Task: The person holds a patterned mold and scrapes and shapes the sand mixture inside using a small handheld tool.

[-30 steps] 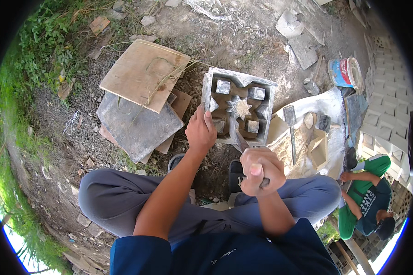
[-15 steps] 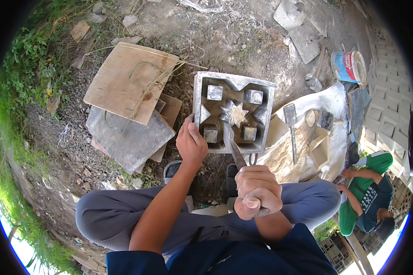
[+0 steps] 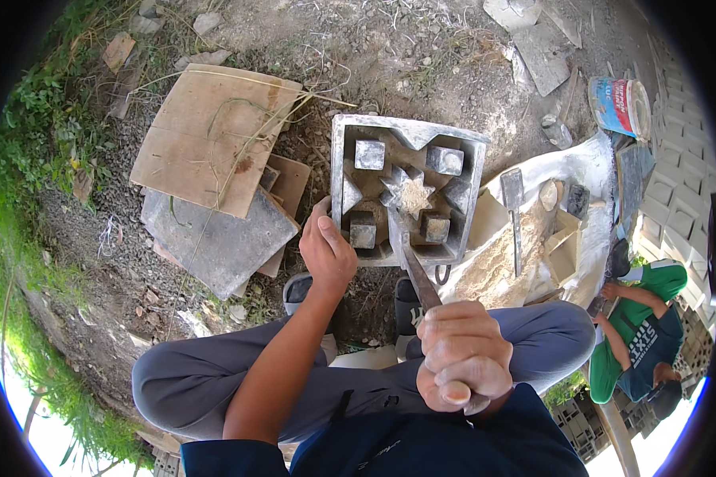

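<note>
Sq. grey mould sits on the grd in front of the person, betw. & beyond the feet. Inside: 4 sq. blocks, one nr each corner, wedges jutting in from the walls, & a raised star at ctr w/ tan sandy stuff on it.

Blue/red/white bucket tilted at upper R; contents unclear. White sheet R of mould bears a heap of tan sand, a long-handled flat tool, a stone & a dark block.

L hand: fingers part-curled vs mould's L edge, thumb up; can't tell if gripping. R hand: closed tight round a bladed tool, blade angled up-L to mould's near wall; exact tip pos. unclear.

Surface = rough dirt grd w/ gravel & dry stalks. L of mould: tan board overlapping grey slab. Green plants far L; pale blocks stacked far R, co-worker seated below them, in green trousers.
</note>
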A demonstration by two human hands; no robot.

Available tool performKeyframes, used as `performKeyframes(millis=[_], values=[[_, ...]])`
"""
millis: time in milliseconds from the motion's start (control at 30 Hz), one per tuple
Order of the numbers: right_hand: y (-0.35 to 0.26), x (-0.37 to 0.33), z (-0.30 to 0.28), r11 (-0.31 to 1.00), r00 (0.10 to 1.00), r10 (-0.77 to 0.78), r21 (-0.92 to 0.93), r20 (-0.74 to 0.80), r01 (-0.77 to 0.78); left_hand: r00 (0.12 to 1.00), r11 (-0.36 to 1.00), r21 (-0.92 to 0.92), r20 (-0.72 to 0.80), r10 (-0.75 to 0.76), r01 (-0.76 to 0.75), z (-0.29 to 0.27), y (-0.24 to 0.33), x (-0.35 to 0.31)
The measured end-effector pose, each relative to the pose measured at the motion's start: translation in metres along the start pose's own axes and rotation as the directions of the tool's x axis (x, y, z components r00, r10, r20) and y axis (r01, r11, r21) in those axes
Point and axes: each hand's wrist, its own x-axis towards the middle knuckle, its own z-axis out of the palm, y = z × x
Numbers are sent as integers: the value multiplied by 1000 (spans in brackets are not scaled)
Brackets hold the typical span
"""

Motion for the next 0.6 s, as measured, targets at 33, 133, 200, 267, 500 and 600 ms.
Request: performKeyframes(millis=[33,133,200,267,500,600], values=[[11,-1,-8,1000,999,11,26,46,-13,1000,1000,-5,4,-5,5,2,4,0],[28,-4,5,983,993,115,-146,10,-113,1000,1000,18,-6,-12,12,0,1,1],[11,-5,3,992,995,87,-95,40,-83,1000,1000,20,-11,11,-11,0,0,-1],[21,-13,5,998,1000,7,-70,3,-6,999,999,17,-16,35,-35,1,-2,1],[18,-20,5,998,999,23,-50,-44,-25,1000,999,34,1,-2,2,3,7,-1],[16,-12,16,986,992,114,-131,50,-107,999,997,68,18,-35,34,-1,6,2]])
